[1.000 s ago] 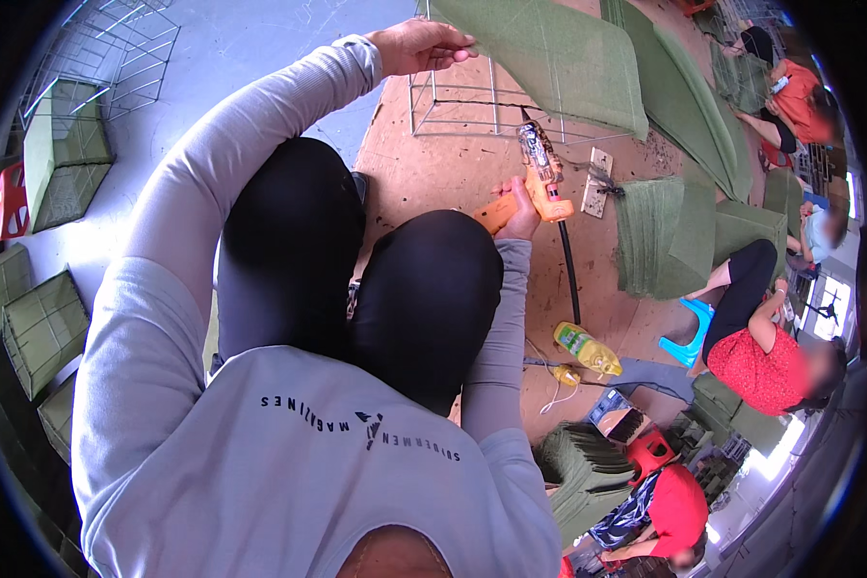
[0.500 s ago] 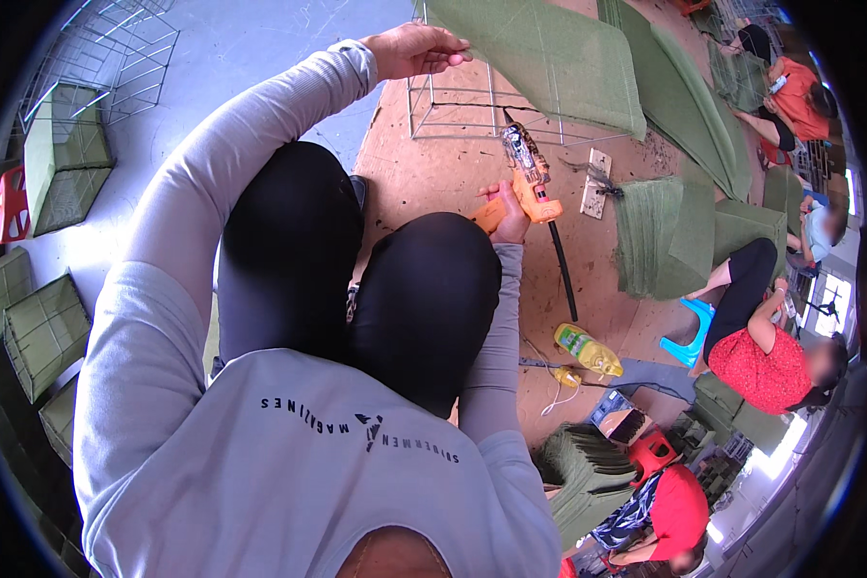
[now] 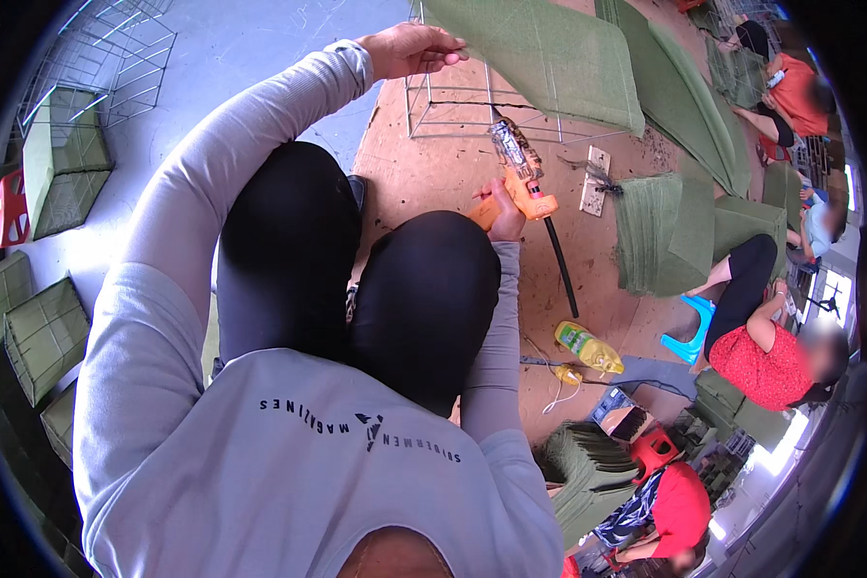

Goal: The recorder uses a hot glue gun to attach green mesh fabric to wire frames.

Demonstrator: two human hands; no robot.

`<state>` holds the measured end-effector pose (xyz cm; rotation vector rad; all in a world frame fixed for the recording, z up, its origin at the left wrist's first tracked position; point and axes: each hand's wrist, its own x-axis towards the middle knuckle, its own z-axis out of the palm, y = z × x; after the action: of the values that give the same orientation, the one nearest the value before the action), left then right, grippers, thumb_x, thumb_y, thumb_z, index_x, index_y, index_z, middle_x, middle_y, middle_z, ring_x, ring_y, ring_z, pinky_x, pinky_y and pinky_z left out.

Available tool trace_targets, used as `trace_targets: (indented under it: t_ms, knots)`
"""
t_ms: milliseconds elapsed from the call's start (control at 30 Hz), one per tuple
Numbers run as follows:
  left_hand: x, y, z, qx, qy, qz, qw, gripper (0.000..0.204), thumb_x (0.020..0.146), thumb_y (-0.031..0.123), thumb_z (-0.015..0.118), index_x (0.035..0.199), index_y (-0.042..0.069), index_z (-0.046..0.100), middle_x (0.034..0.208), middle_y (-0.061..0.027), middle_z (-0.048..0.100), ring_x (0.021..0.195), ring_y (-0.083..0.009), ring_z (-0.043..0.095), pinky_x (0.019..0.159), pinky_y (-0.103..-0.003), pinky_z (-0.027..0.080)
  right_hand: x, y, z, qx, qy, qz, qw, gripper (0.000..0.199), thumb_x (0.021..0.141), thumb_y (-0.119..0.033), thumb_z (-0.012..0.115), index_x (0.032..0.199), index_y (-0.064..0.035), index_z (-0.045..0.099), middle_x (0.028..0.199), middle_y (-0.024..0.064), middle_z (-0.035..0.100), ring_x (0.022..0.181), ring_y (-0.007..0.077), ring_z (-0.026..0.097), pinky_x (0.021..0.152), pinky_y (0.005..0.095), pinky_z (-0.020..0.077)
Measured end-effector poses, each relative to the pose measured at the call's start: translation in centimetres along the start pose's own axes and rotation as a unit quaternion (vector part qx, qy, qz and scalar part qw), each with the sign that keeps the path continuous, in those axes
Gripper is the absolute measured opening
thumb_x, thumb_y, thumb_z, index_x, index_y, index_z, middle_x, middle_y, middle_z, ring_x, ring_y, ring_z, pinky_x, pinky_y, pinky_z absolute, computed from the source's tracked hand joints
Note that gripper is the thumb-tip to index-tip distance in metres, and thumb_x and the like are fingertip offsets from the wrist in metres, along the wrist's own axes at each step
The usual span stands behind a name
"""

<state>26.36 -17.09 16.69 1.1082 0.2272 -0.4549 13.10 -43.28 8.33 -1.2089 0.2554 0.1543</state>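
My left hand [image 3: 414,50] pinches the near left edge of a green mesh fabric sheet [image 3: 564,72], which spreads to the right over a wire frame [image 3: 453,123]. In my right hand [image 3: 503,214] is an orange hot glue gun [image 3: 522,183], gripped by its handle. A black glue stick [image 3: 561,265] sticks out of its rear. The gun's dark-smeared nozzle end points away from me, with the tip at a wire of the frame under the sheet. Part of the frame is hidden by the fabric.
Green fabric stacks [image 3: 663,231] lie on the brown board [image 3: 424,183], beside a small wooden piece [image 3: 595,181]. A yellow bottle [image 3: 588,347] lies nearer. Wire cages [image 3: 125,67] and covered boxes [image 3: 65,169] stand left. Co-workers sit on the right, one by a blue stool [image 3: 689,332].
My right hand and the glue gun have shifted slightly to the left, the nozzle tip moving along the wire. My left hand and the fabric have moved only slightly.
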Motion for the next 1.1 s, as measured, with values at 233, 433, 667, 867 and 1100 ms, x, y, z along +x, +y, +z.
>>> trace_targets:
  t_ms: [233,433,667,867,1100]
  knots:
    - [0.1,-0.1,0.1,0.013,0.002,0.001,1.000,0.014,0.084,0.011,0.057,0.092,-0.001,0.061,0.079,-0.0079,0.065,0.063,-0.0088,0.061,0.060,-0.018,0.051,-0.2,0.0,0.7,-0.033,-0.022,-0.004,0.999,0.010,0.081,-0.011,0.055,0.081,-0.0025,0.050,0.067,0.0042,0.050,0.060,0.0149,0.050,0.059,0.0304,0.0448]
    - [-0.3,-0.4,-0.3,0.059,0.001,-0.006,0.998,0.015,0.086,0.015,0.056,0.093,0.002,0.059,0.081,-0.0051,0.064,0.066,-0.0072,0.060,0.064,-0.017,0.051,-0.3,0.3,0.5,0.008,-0.015,0.013,1.000,0.008,0.076,-0.005,0.057,0.080,-0.0024,0.050,0.066,0.0034,0.051,0.061,0.0128,0.051,0.058,0.0253,0.0418]
    - [-1.4,-1.7,-1.8,0.081,0.016,-0.037,0.996,0.015,0.086,0.016,0.055,0.092,0.002,0.059,0.080,-0.0056,0.064,0.066,-0.0073,0.060,0.065,-0.018,0.051,-1.0,0.5,0.7,0.002,-0.026,0.043,0.999,0.010,0.078,-0.007,0.056,0.086,-0.0016,0.053,0.071,0.0051,0.056,0.066,0.0140,0.054,0.064,0.0248,0.0432]
    - [-1.1,-1.8,-1.5,0.094,0.005,-0.027,0.995,0.014,0.086,0.015,0.055,0.092,0.003,0.059,0.080,-0.0047,0.064,0.066,-0.0065,0.060,0.063,-0.017,0.051,-0.7,1.5,0.6,-0.039,-0.073,0.044,0.996,0.015,0.086,-0.014,0.050,0.085,0.0004,0.053,0.073,0.0078,0.058,0.070,0.0166,0.057,0.068,0.0277,0.0449]
    - [-1.3,-2.1,-1.5,0.096,0.007,-0.033,0.995,0.012,0.085,0.015,0.057,0.089,0.003,0.059,0.078,-0.0046,0.064,0.063,-0.0064,0.060,0.060,-0.016,0.051,-1.4,0.7,1.8,-0.091,-0.102,0.030,0.990,0.017,0.086,-0.016,0.051,0.081,-0.0004,0.053,0.071,0.0055,0.058,0.066,0.0112,0.053,0.064,0.0237,0.0415]
